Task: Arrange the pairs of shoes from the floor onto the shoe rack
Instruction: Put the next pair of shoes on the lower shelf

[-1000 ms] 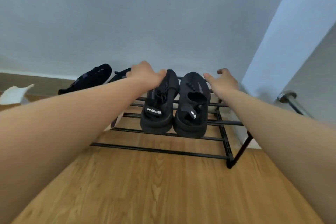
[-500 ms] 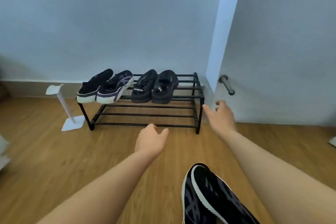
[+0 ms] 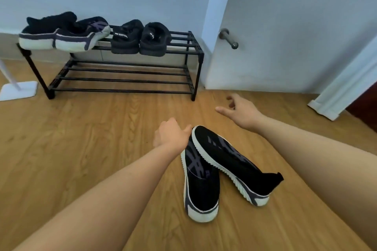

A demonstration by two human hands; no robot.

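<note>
A pair of black slip-on sneakers with white soles [image 3: 216, 171] lies on the wooden floor in front of me, one shoe resting across the other. My left hand [image 3: 170, 132] hovers at the toe of the upper shoe, fingers loose and holding nothing. My right hand [image 3: 238, 112] is open above the floor, beyond the pair. The black two-tier shoe rack [image 3: 195, 47] stands against the wall. On its top tier sit a matching black-and-white sneaker pair [image 3: 63, 32] at the left and black chunky sandals [image 3: 140, 37] to their right. The lower tier holds nothing.
A white door [image 3: 295, 26] with a metal door stopper [image 3: 228, 37] stands right of the rack. A white stand base [image 3: 18, 89] sits on the floor at the rack's left end. A white door frame [image 3: 342, 89] runs down at the far right.
Both hands have pulled back from the sandals on the rack's top tier to the sneaker pair on the floor. My view has moved away from the rack and tipped downward.
</note>
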